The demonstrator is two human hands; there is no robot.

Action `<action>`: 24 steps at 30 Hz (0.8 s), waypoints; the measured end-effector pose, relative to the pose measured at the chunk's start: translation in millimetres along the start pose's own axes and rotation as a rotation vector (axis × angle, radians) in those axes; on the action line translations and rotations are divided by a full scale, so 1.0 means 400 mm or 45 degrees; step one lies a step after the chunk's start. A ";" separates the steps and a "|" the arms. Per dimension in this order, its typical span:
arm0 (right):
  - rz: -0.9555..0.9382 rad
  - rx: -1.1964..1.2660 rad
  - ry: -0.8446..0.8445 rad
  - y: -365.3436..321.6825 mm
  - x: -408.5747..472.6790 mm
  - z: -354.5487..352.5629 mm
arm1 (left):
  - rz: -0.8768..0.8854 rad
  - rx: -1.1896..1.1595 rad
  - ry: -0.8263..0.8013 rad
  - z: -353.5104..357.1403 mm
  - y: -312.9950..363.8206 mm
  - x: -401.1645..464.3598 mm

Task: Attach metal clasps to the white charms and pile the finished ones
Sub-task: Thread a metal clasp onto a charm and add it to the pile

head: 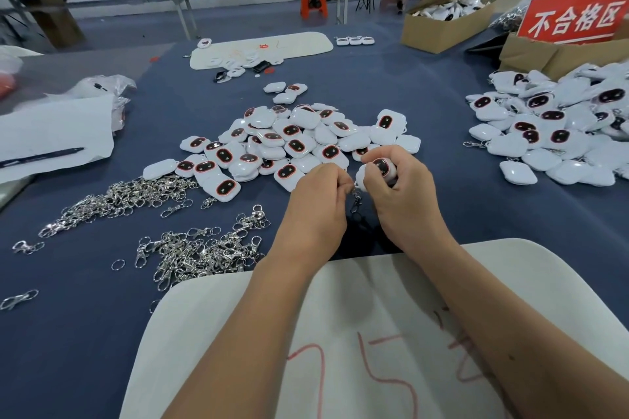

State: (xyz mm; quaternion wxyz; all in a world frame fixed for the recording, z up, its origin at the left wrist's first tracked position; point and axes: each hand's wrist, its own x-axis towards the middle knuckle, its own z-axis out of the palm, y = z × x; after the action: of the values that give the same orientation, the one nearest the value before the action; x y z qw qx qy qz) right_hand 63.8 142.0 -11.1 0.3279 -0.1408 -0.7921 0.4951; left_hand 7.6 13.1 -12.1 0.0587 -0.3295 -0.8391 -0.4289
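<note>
The right hand (405,190) holds 1 white charm (377,168) above the table (85,333), its fingers curled round it. The left hand (320,201) pinches a metal clasp (356,202) that hangs just under the charm, between both hands. Behind the hands lies a pile of loose charms (282,143). A second pile of charms with clasps (558,133) is at the right, well apart. Loose clasps (200,248) lie at the left in 2 heaps. Both forearms rest over a white mat (340,333) with red marks. A red sign (575,15) stands on a carton (544,56) far right.
</note>
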 end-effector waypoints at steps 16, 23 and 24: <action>0.310 0.627 -0.095 -0.001 0.010 -0.008 | 0.228 -0.312 0.186 -0.006 0.010 0.006; 0.338 0.696 -0.120 -0.005 0.008 -0.010 | 0.187 -0.295 0.300 -0.015 0.006 0.008; 0.334 0.698 -0.124 -0.004 0.008 -0.011 | 0.204 -0.282 0.315 -0.017 0.006 0.008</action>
State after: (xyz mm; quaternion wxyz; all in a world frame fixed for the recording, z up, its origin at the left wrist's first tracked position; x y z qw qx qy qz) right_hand 64.4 145.9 -7.3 0.2486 -0.1243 -0.6188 0.7348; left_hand 5.3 10.6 -5.1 0.1589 -0.3446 -0.7442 -0.5497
